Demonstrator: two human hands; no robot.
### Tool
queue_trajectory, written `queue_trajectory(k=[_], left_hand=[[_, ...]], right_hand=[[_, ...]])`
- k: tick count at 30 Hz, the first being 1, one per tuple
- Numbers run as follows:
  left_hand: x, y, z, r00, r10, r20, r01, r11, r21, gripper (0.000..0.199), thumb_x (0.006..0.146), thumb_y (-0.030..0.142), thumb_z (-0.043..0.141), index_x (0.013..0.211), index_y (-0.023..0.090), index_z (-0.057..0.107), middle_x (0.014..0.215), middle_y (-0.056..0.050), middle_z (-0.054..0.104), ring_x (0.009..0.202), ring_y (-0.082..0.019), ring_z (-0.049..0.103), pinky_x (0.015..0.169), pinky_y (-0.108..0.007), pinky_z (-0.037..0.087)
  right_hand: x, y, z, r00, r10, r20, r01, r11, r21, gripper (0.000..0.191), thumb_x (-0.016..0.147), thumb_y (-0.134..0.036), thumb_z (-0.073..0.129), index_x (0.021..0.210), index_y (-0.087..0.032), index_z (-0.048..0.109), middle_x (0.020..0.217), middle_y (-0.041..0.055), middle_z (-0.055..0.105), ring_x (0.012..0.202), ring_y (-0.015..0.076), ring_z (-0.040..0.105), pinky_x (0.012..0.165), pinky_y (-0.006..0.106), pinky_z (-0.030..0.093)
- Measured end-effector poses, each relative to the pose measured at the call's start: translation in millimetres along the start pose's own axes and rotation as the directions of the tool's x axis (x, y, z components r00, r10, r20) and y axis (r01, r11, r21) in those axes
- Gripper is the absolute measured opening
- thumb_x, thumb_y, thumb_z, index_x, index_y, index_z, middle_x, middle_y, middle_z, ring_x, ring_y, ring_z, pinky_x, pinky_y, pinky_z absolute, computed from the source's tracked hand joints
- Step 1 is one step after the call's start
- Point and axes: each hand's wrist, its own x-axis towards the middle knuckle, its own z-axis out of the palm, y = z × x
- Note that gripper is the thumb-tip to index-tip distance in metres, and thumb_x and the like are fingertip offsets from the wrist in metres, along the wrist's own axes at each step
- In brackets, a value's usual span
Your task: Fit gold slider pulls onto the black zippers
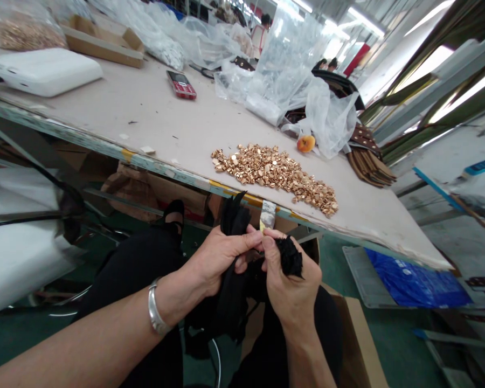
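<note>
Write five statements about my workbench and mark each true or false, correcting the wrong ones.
1. The left hand and right hand both hold black material. True.
2. The red phone lies on the gold pieces. False: they lie apart on the table.
3. The silver bracelet is on the left wrist. True.
4. The fruit is inside the cardboard tray. False: it is beside a clear plastic bag.
5. The gold pieces are heaped loose. True.

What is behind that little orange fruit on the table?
Crumpled clear plastic sits right behind the fruit, with studded brown pieces partly showing beyond it, to the right. Whatever the plastic covers can't be made out.
</note>
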Motion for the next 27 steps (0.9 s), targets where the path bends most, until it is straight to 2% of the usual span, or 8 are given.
queue_trajectory(k=[3,5,9,11,16,21,27], left_hand=[[1.0,-1.2,1.8,1.000,0.005,0.018,-0.005,1.000,0.006,0.039,0.069,0.047,0.081,0.067,0.014,0.060,0.041,0.008,0.042,0.036,-0.003,0.033,0.038,-0.015,0.027],[0.7,-1.9,2.4,0.999,0.003,0.032,-0.003,1.000,0.002,0.045,0.071,0.054,0.077,0.065,0.015,0.058,0.040,0.008,0.039,0.034,-0.002,0.032,0.037,-0.015,0.028],[-1.2,-2.9,1.8,0.999,0.037,0.026,-0.035,0.997,-0.063,0.045,0.070,0.056,0.077,0.073,0.014,0.059,0.057,0.006,0.053,0.034,0.000,0.032,0.035,-0.015,0.027],[-2.0,-3.4,1.1,0.999,0.037,0.027,-0.035,0.998,-0.050,0.044,0.072,0.055,0.077,0.074,0.014,0.059,0.058,0.006,0.054,0.035,0.000,0.033,0.036,-0.015,0.028],[-0.7,-4.4,0.3,0.997,-0.043,0.063,0.042,0.999,0.015,0.039,0.075,0.049,0.075,0.066,0.015,0.059,0.039,0.009,0.038,0.035,-0.003,0.033,0.038,-0.015,0.027],[-0.5,-2.6,0.0,0.989,-0.110,0.095,0.114,0.993,-0.030,0.038,0.070,0.047,0.080,0.065,0.014,0.061,0.037,0.008,0.037,0.034,-0.002,0.029,0.038,-0.015,0.025],[-1.3,1.0,-2.3,0.967,-0.224,0.120,0.233,0.970,-0.067,0.039,0.063,0.045,0.085,0.065,0.012,0.064,0.037,0.007,0.039,0.034,-0.002,0.031,0.037,-0.014,0.025]], right_hand=[[3.0,4.0,2.5,0.999,-0.048,-0.009,0.048,0.999,-0.001,0.012,0.093,-0.020,0.063,0.102,-0.022,0.071,0.088,0.0021,0.071,0.079,0.0188,0.068,0.076,0.031,0.054],[6.3,4.3,5.1,0.998,-0.052,-0.022,0.052,0.999,0.002,0.011,0.093,-0.020,0.063,0.102,-0.021,0.070,0.086,0.0016,0.071,0.077,0.0177,0.068,0.075,0.029,0.054],[12.0,3.0,7.2,0.999,-0.004,-0.034,0.005,0.999,0.040,0.010,0.091,-0.023,0.064,0.099,-0.019,0.069,0.086,0.0023,0.072,0.075,0.0177,0.069,0.069,0.027,0.055],[12.8,2.7,5.5,0.999,0.036,-0.005,-0.035,0.996,0.086,0.011,0.090,-0.025,0.065,0.098,-0.019,0.070,0.083,0.0023,0.072,0.074,0.0187,0.069,0.066,0.027,0.056],[10.2,4.6,-0.5,0.998,0.057,0.029,-0.062,0.984,0.169,0.011,0.089,-0.024,0.067,0.098,-0.021,0.072,0.081,0.0011,0.072,0.072,0.0187,0.069,0.066,0.028,0.057],[8.0,8.3,-6.2,0.994,0.064,0.087,-0.080,0.977,0.196,0.016,0.090,-0.022,0.067,0.104,-0.023,0.073,0.079,-0.0013,0.071,0.070,0.0180,0.068,0.072,0.031,0.056],[9.3,13.0,-10.8,0.983,0.111,0.145,-0.144,0.960,0.239,0.017,0.089,-0.023,0.069,0.105,-0.027,0.074,0.087,-0.0007,0.072,0.077,0.0185,0.068,0.075,0.032,0.056]])
